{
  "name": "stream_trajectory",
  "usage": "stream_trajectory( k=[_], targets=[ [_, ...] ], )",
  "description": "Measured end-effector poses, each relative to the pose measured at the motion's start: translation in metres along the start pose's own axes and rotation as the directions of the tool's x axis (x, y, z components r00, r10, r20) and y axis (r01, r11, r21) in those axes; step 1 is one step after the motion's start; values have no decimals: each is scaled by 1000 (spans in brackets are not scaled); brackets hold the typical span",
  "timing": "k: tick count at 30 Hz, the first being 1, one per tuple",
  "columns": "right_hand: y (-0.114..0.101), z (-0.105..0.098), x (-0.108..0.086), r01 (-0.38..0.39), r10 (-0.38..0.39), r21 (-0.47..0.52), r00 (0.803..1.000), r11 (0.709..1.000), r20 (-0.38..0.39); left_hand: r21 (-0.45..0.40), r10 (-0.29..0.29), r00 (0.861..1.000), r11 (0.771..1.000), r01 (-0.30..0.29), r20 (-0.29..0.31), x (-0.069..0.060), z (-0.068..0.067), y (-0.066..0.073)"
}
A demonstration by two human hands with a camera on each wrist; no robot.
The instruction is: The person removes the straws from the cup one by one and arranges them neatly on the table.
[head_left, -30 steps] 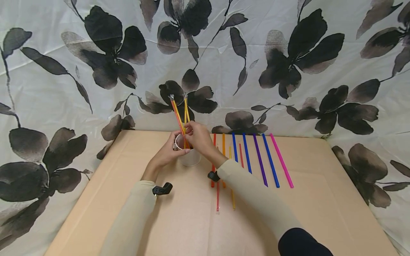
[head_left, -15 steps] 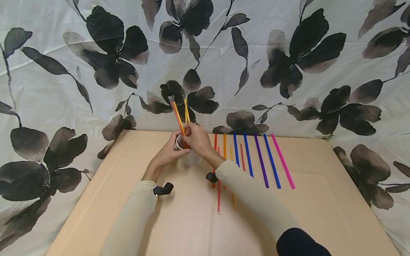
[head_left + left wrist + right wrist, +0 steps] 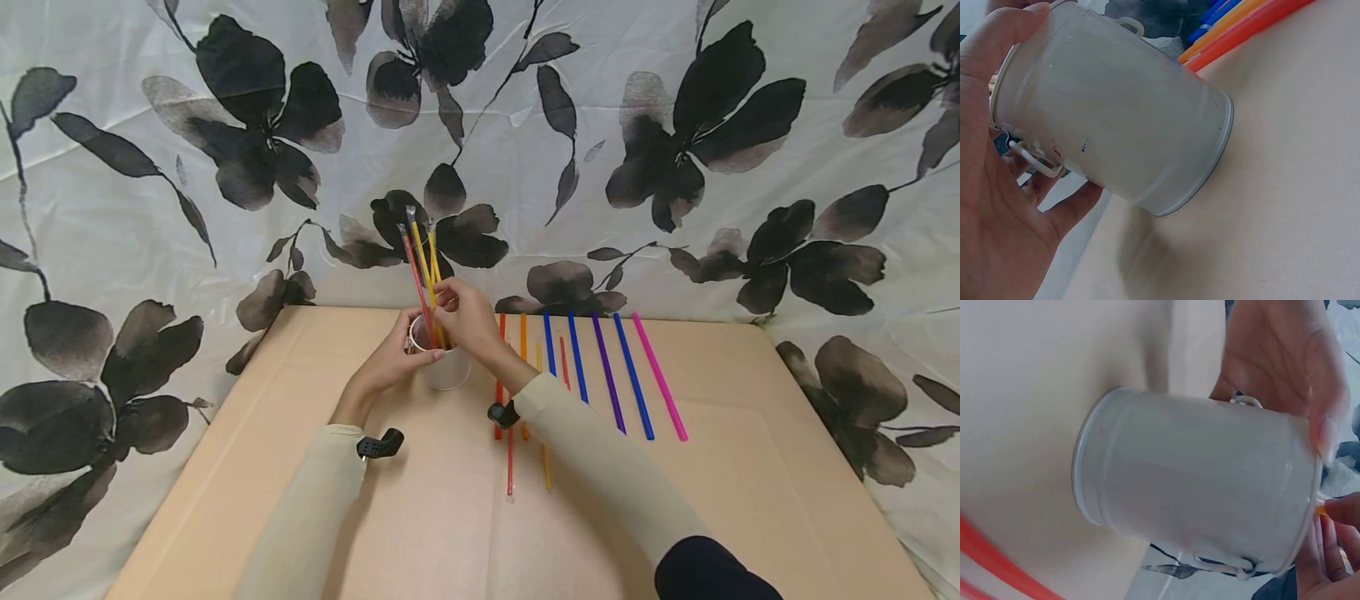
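Note:
A white metal pail (image 3: pixel 1116 119) with small side handles is on the tabletop, seen in all views. My left hand (image 3: pixel 386 358) grips it at the rim from the left, thumb over the near edge. Over its mouth, my right hand (image 3: pixel 468 321) pinches a thin yellow straw (image 3: pixel 420 246) with a clear, shiny tip; in the right wrist view, a bit of yellow shows at the fingertips. A thin red straw (image 3: pixel 412 258) and further yellow straws (image 3: pixel 433 250) stand leaning in the pail. Their lower ends are hidden inside it.
Thicker straws lie in a row to the right: red (image 3: pixel 499 417), orange (image 3: pixel 524 350), several blue (image 3: pixel 636 379), purple (image 3: pixel 609 375) and pink (image 3: pixel 660 377). Thin red (image 3: pixel 510 467) and yellow (image 3: pixel 547 467) ones lie partly under the right forearm. A floral cloth (image 3: pixel 525 167) hangs behind the tabletop (image 3: pixel 435 517).
One yellow straw has risen above the others and parted from the red straw beside it. My right hand has shifted slightly up. The left hand keeps its grip on the pail.

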State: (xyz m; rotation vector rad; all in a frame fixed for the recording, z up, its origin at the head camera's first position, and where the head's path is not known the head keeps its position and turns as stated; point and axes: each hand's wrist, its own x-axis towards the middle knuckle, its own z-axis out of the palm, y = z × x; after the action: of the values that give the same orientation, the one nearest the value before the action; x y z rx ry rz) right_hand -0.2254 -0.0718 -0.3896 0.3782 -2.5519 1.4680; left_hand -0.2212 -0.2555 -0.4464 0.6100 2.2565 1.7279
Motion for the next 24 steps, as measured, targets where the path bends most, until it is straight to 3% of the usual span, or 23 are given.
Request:
stream_trajectory(
  k=[10,24],
  targets=[
    [-4,-24,3,91,-85,74,993,993,-84,23,-46,999,999,46,-5,3,1,-1],
    [-18,-63,-3,113,-88,160,984,981,-152,65,-27,999,997,29,-21,3,1,-1]
  ],
)
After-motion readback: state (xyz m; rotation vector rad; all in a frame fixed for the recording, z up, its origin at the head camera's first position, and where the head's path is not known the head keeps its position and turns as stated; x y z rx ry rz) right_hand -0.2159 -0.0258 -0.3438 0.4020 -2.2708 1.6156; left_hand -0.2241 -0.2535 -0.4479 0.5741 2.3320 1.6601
